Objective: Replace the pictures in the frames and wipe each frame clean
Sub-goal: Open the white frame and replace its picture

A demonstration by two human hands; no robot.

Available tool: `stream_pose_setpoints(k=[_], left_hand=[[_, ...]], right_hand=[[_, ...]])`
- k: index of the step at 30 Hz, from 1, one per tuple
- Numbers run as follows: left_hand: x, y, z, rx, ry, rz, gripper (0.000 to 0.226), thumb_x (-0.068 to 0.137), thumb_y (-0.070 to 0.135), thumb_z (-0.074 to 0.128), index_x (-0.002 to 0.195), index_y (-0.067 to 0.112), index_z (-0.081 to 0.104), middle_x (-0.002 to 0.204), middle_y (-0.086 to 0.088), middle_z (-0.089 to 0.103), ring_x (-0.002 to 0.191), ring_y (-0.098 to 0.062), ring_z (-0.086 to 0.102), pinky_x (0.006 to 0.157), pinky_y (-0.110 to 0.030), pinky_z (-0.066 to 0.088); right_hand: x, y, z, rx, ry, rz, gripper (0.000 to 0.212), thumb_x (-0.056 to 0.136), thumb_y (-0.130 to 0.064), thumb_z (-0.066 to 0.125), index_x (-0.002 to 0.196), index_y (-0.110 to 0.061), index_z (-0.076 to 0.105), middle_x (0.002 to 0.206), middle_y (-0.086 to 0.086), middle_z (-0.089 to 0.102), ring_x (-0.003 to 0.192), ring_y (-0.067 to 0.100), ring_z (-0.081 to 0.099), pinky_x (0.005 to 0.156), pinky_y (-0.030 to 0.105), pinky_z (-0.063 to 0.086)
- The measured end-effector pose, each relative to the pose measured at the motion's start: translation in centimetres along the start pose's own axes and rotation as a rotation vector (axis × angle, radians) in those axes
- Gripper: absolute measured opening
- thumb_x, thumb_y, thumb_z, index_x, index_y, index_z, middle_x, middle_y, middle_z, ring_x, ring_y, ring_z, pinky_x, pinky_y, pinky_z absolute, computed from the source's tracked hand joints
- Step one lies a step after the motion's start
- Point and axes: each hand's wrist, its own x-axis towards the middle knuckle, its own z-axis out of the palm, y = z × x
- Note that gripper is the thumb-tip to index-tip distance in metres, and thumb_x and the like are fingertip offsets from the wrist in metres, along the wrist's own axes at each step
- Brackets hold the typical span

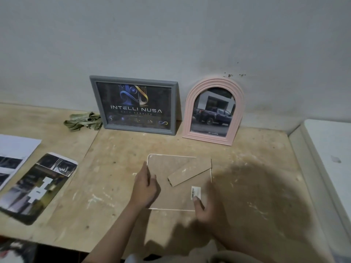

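A picture frame (pixel 171 168) lies face down on the wooden table, brown backing board up, its fold-out stand (pixel 190 172) lying across it and a barcode sticker near the right edge. My left hand (pixel 145 188) rests on the frame's left edge, fingers bent over it. Blurred by motion, my right hand (pixel 206 205) grips the frame's lower right corner, thumb on the backing. A grey rectangular frame (pixel 135 105) with a dark poster and a pink arched frame (pixel 213 112) with a truck picture lean against the wall behind.
A crumpled green cloth (pixel 83 121) lies left of the grey frame. Printed pictures (pixel 38 186) and a white sheet (pixel 15 149) lie at the table's left. A white surface (pixel 330 158) borders the table on the right. The table's front edge runs near my arms.
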Motion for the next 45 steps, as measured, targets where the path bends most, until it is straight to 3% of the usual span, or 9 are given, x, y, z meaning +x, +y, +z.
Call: stream_pose_setpoints(k=[4, 7, 9, 11, 13, 18, 23, 34, 45], left_hand=[[-0.1, -2.5, 1.1, 0.339, -0.087, -0.083, 0.065, 0.087, 0.042, 0.036, 0.146, 0.015, 0.028, 0.146, -0.008, 0.04, 0.136, -0.031, 0.033, 0.11, -0.053, 0.025], [-0.2, -2.4, 1.6, 0.493, -0.117, -0.094, 0.083, 0.082, 0.054, 0.016, 0.15, 0.006, 0.02, 0.158, -0.01, 0.019, 0.146, -0.029, 0.014, 0.114, -0.056, 0.012], [-0.1, -2.0, 1.6, 0.502, -0.128, -0.097, 0.089, 0.079, 0.059, 0.011, 0.151, 0.007, 0.015, 0.16, -0.008, 0.012, 0.147, -0.026, 0.008, 0.115, -0.056, 0.009], [-0.3, -2.0, 1.2, 0.48, -0.14, -0.114, 0.086, 0.085, 0.063, 0.02, 0.152, 0.009, 0.009, 0.161, -0.004, 0.005, 0.148, -0.023, 0.002, 0.114, -0.057, 0.004], [-1.1, -2.0, 0.8, 0.438, -0.147, -0.12, 0.089, 0.088, 0.065, 0.036, 0.152, 0.013, 0.005, 0.161, -0.002, 0.003, 0.148, -0.021, 0.0, 0.114, -0.059, 0.002], [-4.0, -2.2, -0.2, 0.411, -0.158, -0.162, 0.124, 0.063, 0.087, 0.046, 0.152, 0.015, -0.001, 0.161, 0.0, -0.001, 0.148, -0.017, -0.004, 0.114, -0.06, 0.0], [-4.9, -2.9, 0.3, 0.438, -0.159, -0.172, 0.134, 0.058, 0.092, 0.043, 0.152, 0.012, -0.009, 0.161, 0.0, -0.008, 0.148, -0.018, -0.005, 0.113, -0.061, -0.001], [-4.8, -2.8, 0.4, 0.447, -0.167, -0.186, 0.149, 0.044, 0.096, 0.051, 0.151, 0.014, -0.014, 0.16, 0.003, -0.015, 0.148, -0.016, -0.011, 0.113, -0.059, -0.007], [-4.9, -2.2, 0.5, 0.473, -0.149, -0.188, 0.149, 0.044, 0.095, 0.052, 0.151, 0.013, -0.012, 0.16, 0.003, -0.013, 0.148, -0.016, -0.01, 0.114, -0.059, -0.006]], right_hand=[[0.2, 0.1, 0.8, -0.067, -0.081, -0.062, 0.085, 0.078, -0.041, 0.042, 0.149, -0.007, 0.01, 0.157, 0.014, -0.003, 0.144, 0.018, -0.011, 0.11, 0.015, -0.003], [0.4, -0.2, 0.9, -0.179, -0.146, -0.118, 0.086, 0.078, -0.045, 0.031, 0.147, 0.0, 0.007, 0.152, 0.019, -0.019, 0.13, 0.007, -0.038, 0.107, 0.015, -0.016], [0.9, -0.7, 0.6, -0.257, -0.154, -0.123, 0.086, 0.076, -0.044, 0.033, 0.143, 0.009, 0.019, 0.151, 0.03, -0.005, 0.139, 0.023, -0.023, 0.111, 0.023, -0.01], [2.0, -1.6, 0.5, -0.376, -0.142, -0.177, 0.075, 0.071, -0.028, 0.059, 0.131, 0.014, 0.041, 0.143, 0.038, 0.025, 0.137, 0.047, 0.019, 0.11, 0.045, 0.017], [3.9, -3.1, 0.5, -0.422, -0.105, -0.283, 0.066, 0.065, -0.016, 0.074, 0.123, 0.006, 0.053, 0.136, 0.031, 0.044, 0.126, 0.049, 0.042, 0.102, 0.053, 0.033], [8.6, -9.9, 1.5, -0.497, -0.303, -0.528, 0.056, 0.091, -0.026, 0.048, 0.143, -0.012, 0.03, 0.149, 0.01, 0.03, 0.136, 0.03, 0.029, 0.113, 0.043, 0.027], [11.8, -13.3, 4.9, -0.742, -0.551, -0.706, 0.038, 0.088, -0.028, 0.051, 0.12, -0.008, 0.049, 0.123, 0.015, 0.044, 0.114, 0.034, 0.043, 0.094, 0.042, 0.041], [13.0, -15.0, 5.5, -1.042, -0.58, -0.783, 0.069, 0.079, -0.06, 0.058, 0.127, -0.013, 0.045, 0.132, 0.013, 0.034, 0.122, 0.032, 0.032, 0.093, 0.045, 0.037], [13.3, -16.6, 6.1, -0.955, -0.651, -0.7, 0.078, 0.069, -0.06, 0.07, 0.124, -0.011, 0.045, 0.127, 0.008, 0.04, 0.115, 0.03, 0.039, 0.088, 0.04, 0.043]])
